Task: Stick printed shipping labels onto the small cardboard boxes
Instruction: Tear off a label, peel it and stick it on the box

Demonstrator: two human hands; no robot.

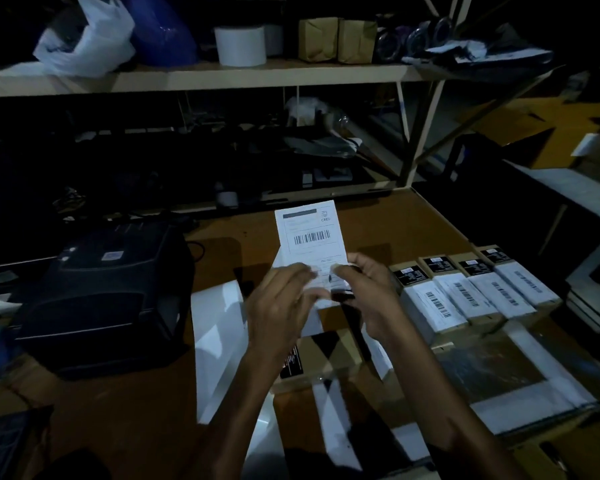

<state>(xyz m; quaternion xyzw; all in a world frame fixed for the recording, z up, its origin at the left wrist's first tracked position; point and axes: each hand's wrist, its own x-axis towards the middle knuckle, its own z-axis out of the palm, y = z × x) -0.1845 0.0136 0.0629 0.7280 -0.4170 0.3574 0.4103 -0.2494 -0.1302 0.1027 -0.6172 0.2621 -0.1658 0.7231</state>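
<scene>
Above the unlabelled box (329, 362), left hand (278, 306) and right hand (368, 299) pinch the upright shipping label (310, 233) by its lower edge, long axis vertical, box directly beneath both hands.

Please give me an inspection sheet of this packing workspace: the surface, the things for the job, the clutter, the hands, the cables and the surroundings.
Surface: brown table, dimly lit.
Job's things: shipping label held upright above the table; row of four small boxes at right, each already labelled; another small box below the hands; black label printer at left.
Clutter: white backing sheets lying beside the printer.
Hands: left hand and right hand both pinch the label's lower edge.
Cables: a dark cable beside the printer.
Surroundings: shelf carrying a white label roll, plastic bags and two brown parcels.
</scene>
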